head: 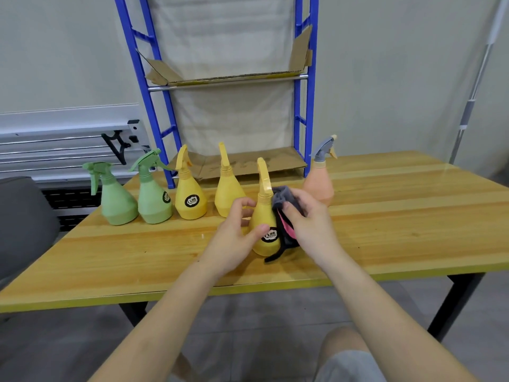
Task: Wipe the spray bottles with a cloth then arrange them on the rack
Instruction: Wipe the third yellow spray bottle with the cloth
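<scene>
A yellow spray bottle stands upright near the middle of the wooden table. My left hand grips its left side, thumb on the front by the black label. My right hand presses a grey and pink cloth against the bottle's right side. Behind it stand two more yellow bottles, two green bottles to the left, and a peach bottle with a grey trigger to the right. The blue rack rises at the table's far edge.
The rack's shelves are lined with cardboard, the lower one level with the tabletop. A grey seat sits at the left beyond the table. A metal pole leans at the right wall.
</scene>
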### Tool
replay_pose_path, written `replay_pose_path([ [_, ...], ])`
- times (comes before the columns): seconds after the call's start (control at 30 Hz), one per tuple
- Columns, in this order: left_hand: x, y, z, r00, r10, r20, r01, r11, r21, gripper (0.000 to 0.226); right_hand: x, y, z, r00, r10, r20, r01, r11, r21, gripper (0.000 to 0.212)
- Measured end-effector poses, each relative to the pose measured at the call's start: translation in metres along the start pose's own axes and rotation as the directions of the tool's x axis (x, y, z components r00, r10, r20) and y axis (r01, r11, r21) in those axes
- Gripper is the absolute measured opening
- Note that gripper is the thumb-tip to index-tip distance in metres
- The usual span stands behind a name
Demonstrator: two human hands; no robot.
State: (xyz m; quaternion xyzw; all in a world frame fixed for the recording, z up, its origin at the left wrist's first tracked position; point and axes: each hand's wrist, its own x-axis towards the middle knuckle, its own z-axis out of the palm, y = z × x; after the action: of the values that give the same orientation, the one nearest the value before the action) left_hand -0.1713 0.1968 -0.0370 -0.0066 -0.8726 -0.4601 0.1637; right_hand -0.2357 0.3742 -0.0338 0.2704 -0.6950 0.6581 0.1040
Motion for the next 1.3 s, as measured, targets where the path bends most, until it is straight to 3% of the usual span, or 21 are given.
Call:
replay_pose_path([
  [0.33, -0.004, 0.004, -0.006, 0.999, 0.035, -0.010, -0.034, 0.994, 0.101, 0.048, -0.012, 0.015, -0.008, 0.997, 0.057, 0.060, -0.037, 0.952, -0.304, 0.029],
  [0.53, -0.002, 0.008, -0.003, 0.998, -0.001, -0.069, 0.008, 0.994, 0.109, 0.066, -0.009, 0.001, -0.002, 0.998, 0.042, 0.039, -0.031, 0.968, -0.251, 0.032],
  [0.7, 0.001, 0.015, -0.005, 0.999, 0.013, -0.048, -0.004, 0.983, 0.182, 0.065, -0.002, -0.019, 0.010, 0.999, 0.021, 0.028, -0.017, 0.990, -0.138, 0.030],
  [0.97, -0.006, 0.014, -0.016, 0.999, -0.009, 0.044, 0.005, 0.997, 0.074, 0.058, -0.012, 0.016, 0.001, 0.981, 0.170, 0.092, -0.112, 0.888, -0.447, 0.029],
  [1.07, -0.007, 0.016, -0.014, 0.999, -0.010, 0.038, 0.007, 0.997, 0.076, 0.053, -0.011, 0.014, 0.000, 0.982, 0.164, 0.091, -0.107, 0.889, -0.446, 0.035],
  [1.3, -0.004, 0.016, -0.012, 1.000, -0.015, 0.020, 0.013, 0.994, 0.105, 0.053, -0.008, -0.006, 0.016, 0.997, 0.045, 0.062, -0.029, 0.968, -0.250, 0.032],
])
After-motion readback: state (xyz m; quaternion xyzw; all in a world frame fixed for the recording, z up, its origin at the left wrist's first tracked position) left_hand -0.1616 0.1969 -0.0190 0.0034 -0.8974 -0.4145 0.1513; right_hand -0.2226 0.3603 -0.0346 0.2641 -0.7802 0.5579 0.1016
